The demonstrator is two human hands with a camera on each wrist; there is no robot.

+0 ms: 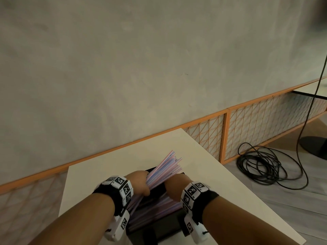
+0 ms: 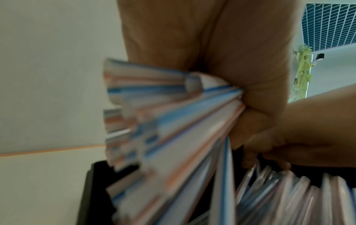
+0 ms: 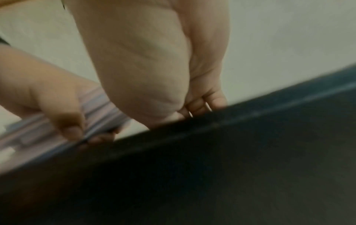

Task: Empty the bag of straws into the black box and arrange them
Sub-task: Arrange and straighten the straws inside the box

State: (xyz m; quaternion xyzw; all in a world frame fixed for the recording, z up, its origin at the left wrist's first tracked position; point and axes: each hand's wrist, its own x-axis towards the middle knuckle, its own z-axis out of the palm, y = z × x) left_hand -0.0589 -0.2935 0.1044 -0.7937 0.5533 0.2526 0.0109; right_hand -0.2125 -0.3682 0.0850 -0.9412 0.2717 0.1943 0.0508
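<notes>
My left hand [image 1: 139,184] grips a thick bundle of pink, blue and white straws [image 1: 164,167] that fans up and to the right over the black box [image 1: 169,221]. In the left wrist view the fist [image 2: 254,94] squeezes the bundle [image 2: 163,129] at its middle, above the box's rim [image 2: 86,190]. More straws [image 1: 159,204] lie loose inside the box. My right hand [image 1: 173,188] reaches down into the box; its fingertips [image 2: 269,159] touch the loose straws [image 2: 289,190]. In the right wrist view its fingers [image 3: 212,103] dip behind the box's dark wall [image 3: 212,167]. No bag is in view.
The box stands near the front of a white table [image 1: 203,165] set against a grey wall. To the right on the floor lie a coiled black cable [image 1: 261,167] and a dark lamp base [image 1: 316,145]. Orange-framed mesh panels [image 1: 265,121] run along the wall's foot.
</notes>
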